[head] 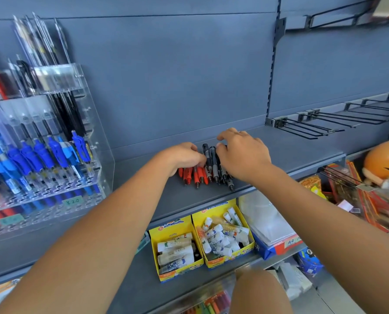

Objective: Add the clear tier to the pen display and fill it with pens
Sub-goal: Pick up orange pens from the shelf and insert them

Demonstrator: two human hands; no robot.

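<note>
On the grey metal shelf point(279, 152), both hands rest on a loose bunch of pens lying flat, tips toward the shelf's front edge. The left hand point(184, 156) is curled, fingers folded down over the upper ends of the red plastic pens point(194, 174); about five red barrels show below it, though the exact count is hard to tell where they overlap. The right hand point(243, 152) is half open, fingers bent and spread over the black and grey pens point(212, 162), of which roughly five are visible, touching the red ones. Whether either hand has actually closed on a pen cannot be told.

To the left on the same shelf stands the clear acrylic stepped pen display point(75, 123), well apart from the hands, with three visible tiers holding blue-capped, black and red pens. Below, on the lower shelf, sit two yellow cardboard boxes of white glue sticks point(202, 243).
</note>
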